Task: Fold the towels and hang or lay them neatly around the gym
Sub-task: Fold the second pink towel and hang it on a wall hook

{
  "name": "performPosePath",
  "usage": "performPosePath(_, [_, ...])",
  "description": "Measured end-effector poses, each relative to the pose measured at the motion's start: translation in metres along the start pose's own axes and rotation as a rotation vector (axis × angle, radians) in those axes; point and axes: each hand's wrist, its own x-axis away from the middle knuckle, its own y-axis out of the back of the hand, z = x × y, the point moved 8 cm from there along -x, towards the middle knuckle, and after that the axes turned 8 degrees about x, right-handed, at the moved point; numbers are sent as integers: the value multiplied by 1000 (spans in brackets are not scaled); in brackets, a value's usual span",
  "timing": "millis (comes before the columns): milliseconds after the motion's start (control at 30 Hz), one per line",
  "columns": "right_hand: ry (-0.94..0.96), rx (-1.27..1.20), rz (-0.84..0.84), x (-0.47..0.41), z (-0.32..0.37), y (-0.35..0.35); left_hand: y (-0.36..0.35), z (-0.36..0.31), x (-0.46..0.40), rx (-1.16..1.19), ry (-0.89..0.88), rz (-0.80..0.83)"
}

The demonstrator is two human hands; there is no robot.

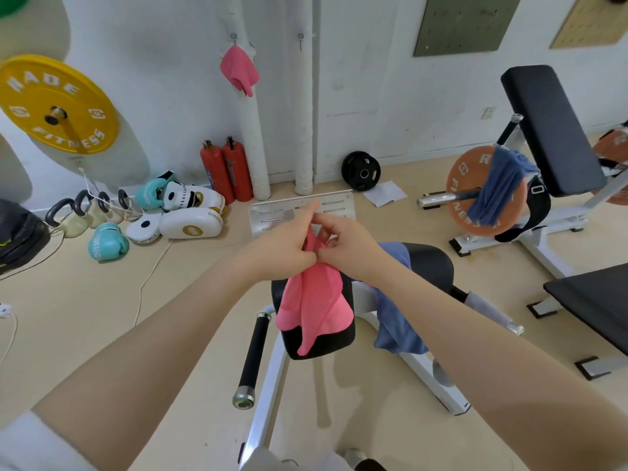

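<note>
At frame centre, the left hand (285, 246) and the right hand (343, 244) meet, both pinching the top edge of a pink towel (314, 300). The towel hangs limp from the fingers in loose folds, in front of a black bench pad (339, 338). Judged by its drape, the cloth is light, soft and without stiffness; it will sag wherever unsupported. Hold it at two corners of one edge, hands spread apart, so it falls flat for folding. A blue towel (396, 321) lies over the pad just right of centre. A second pink towel (239, 71) hangs from a wall hook (233, 37) at upper centre. Another blue towel (499, 185) drapes over an orange weight plate (458, 188) at right.
</note>
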Motion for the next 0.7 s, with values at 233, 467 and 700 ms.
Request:
performPosePath(233, [-94, 85, -218, -8, 1, -6, 20, 23, 8, -16, -57, -272])
performPosePath(467, [-264, -529, -232, -4, -5, -11, 20, 59, 18, 83, -35, -389])
performPosePath(700, [-296, -880, -152, -3, -3, -13, 28, 55, 21, -21, -196, -433])
